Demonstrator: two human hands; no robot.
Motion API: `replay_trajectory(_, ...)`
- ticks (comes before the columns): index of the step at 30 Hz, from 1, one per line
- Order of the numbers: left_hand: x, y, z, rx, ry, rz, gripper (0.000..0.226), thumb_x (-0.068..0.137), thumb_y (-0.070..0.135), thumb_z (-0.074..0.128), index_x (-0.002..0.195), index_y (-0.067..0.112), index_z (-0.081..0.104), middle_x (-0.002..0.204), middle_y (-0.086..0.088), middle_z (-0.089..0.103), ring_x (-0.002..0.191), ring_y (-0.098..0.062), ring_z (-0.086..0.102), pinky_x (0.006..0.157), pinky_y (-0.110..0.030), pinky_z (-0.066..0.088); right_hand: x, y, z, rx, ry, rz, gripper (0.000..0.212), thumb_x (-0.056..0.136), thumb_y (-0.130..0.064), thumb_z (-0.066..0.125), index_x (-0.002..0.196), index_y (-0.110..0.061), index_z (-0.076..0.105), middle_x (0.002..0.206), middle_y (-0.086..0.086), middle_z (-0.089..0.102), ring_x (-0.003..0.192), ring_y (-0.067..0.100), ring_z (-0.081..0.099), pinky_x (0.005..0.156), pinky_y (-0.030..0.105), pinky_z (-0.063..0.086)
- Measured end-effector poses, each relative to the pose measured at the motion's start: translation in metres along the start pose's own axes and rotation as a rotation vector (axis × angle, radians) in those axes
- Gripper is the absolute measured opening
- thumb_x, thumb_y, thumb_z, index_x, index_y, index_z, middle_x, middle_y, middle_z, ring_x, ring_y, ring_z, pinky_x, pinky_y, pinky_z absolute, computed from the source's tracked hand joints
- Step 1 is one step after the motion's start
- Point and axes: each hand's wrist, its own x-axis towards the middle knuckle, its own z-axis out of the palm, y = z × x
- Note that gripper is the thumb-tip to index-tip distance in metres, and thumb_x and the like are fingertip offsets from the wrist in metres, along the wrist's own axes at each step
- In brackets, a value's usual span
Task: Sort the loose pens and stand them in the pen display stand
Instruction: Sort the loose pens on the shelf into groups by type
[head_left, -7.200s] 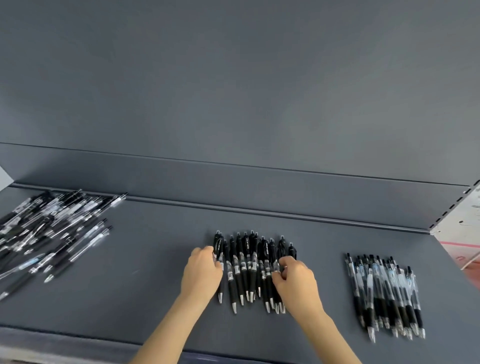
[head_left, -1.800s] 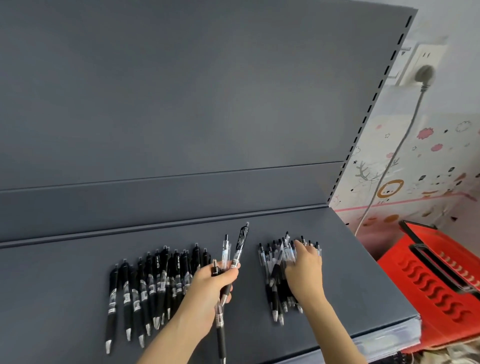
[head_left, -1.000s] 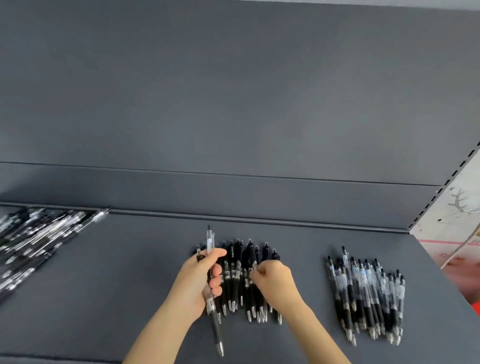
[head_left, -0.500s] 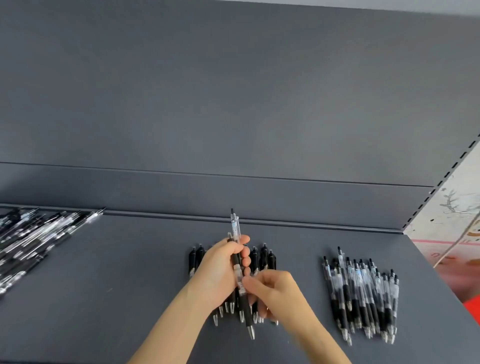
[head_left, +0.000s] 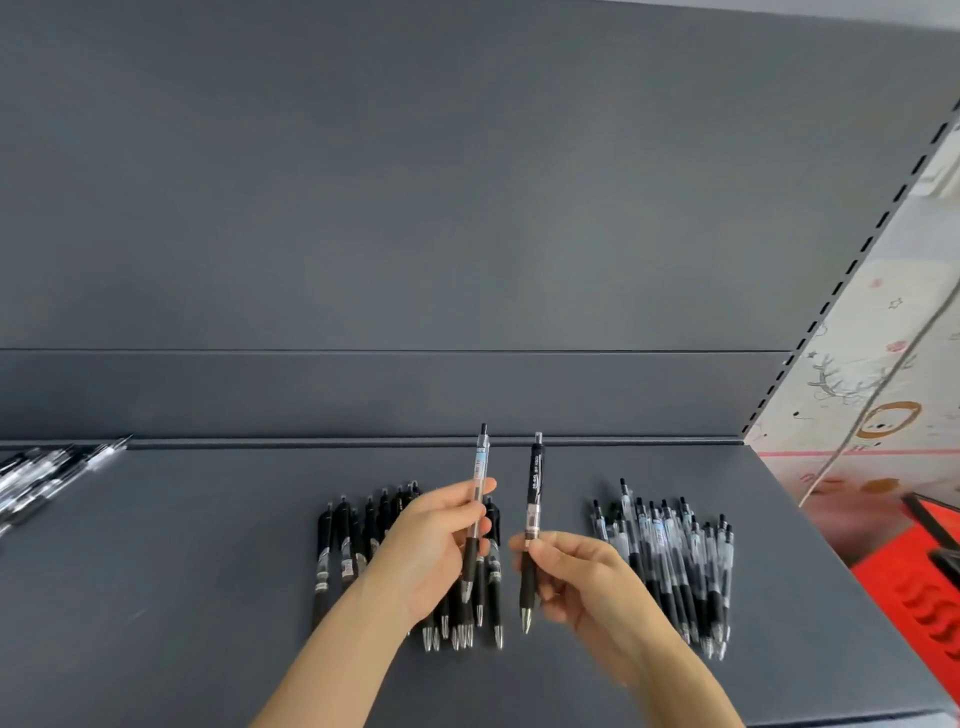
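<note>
My left hand (head_left: 434, 545) holds a clear-barrelled pen (head_left: 480, 470) upright, tip down, above a row of black pens (head_left: 345, 551) lying on the dark grey shelf (head_left: 182, 571). My right hand (head_left: 582, 577) pinches a black pen (head_left: 533, 493) upright beside it, a small gap between the two pens. A row of clear pens with black grips (head_left: 670, 561) lies to the right of my right hand. A mixed heap of loose pens (head_left: 47, 478) lies at the far left edge. No pen display stand is in view.
The shelf's grey back panel (head_left: 415, 208) rises behind the pens. A slotted upright (head_left: 852, 265) marks the shelf's right end. Beyond it are a patterned wall, a hanging cable (head_left: 878, 395) and a red basket (head_left: 919, 587) lower down.
Half a second ago both hands held pens together over the black row. Now the hands have parted, the right one holding a black pen, the left one keeping the clear pen.
</note>
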Motion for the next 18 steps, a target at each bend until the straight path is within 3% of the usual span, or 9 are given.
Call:
replay_trajectory(3, -0.006, 0.002, -0.009, 0.026, 0.026, 0.028, 0.022, 0.091, -0.006, 0.048, 0.103, 0.000, 0.065, 0.075, -0.006, 0.057, 0.071, -0.014, 0.056, 0.061, -0.023, 0.052, 0.009, 0.006, 0.000, -0.088, 0.026, 0.008, 0.017, 0.089, 0.000, 0.053, 0.084, -0.002, 0.070, 0.055, 0.001, 0.055, 0.046, 0.008, 0.043, 0.043, 0.017, 0.034)
replay_trajectory(6, -0.011, 0.006, -0.025, 0.097, 0.119, 0.061, 0.019, 0.089, -0.002, 0.053, 0.101, 0.004, 0.067, 0.078, -0.004, 0.063, 0.074, -0.014, 0.057, 0.068, -0.022, 0.049, 0.026, 0.017, 0.011, -0.381, 0.132, -0.029, 0.008, 0.087, -0.003, 0.059, 0.093, -0.004, 0.064, 0.059, 0.001, 0.054, 0.043, 0.007, 0.044, 0.042, 0.018, 0.036)
replay_trajectory(11, -0.017, 0.011, -0.046, 0.082, 0.165, 0.044, 0.018, 0.085, -0.002, 0.059, 0.100, 0.004, 0.069, 0.074, -0.004, 0.062, 0.073, -0.015, 0.055, 0.067, -0.024, 0.048, 0.051, 0.035, 0.039, -0.723, 0.179, -0.090, 0.008, 0.084, -0.009, 0.062, 0.082, -0.014, 0.055, 0.061, -0.004, 0.054, 0.038, 0.002, 0.048, 0.041, 0.013, 0.038)
replay_trajectory(14, -0.018, 0.012, -0.053, 0.080, 0.174, 0.034, 0.016, 0.085, 0.000, 0.061, 0.097, 0.005, 0.070, 0.074, -0.004, 0.062, 0.075, -0.017, 0.056, 0.066, -0.027, 0.048, 0.056, 0.040, 0.048, -0.773, 0.188, -0.102, 0.011, 0.085, -0.010, 0.060, 0.091, -0.014, 0.052, 0.069, -0.004, 0.052, 0.043, 0.006, 0.049, 0.039, 0.013, 0.037)
replay_trajectory(18, -0.016, 0.013, -0.055, 0.078, 0.201, 0.032, 0.015, 0.085, 0.003, 0.062, 0.096, 0.007, 0.071, 0.071, 0.000, 0.065, 0.071, -0.017, 0.059, 0.065, -0.028, 0.049, 0.050, 0.037, 0.044, -0.710, 0.182, -0.098, 0.012, 0.086, -0.009, 0.060, 0.095, -0.013, 0.054, 0.072, -0.001, 0.054, 0.035, 0.002, 0.049, 0.040, 0.017, 0.043)
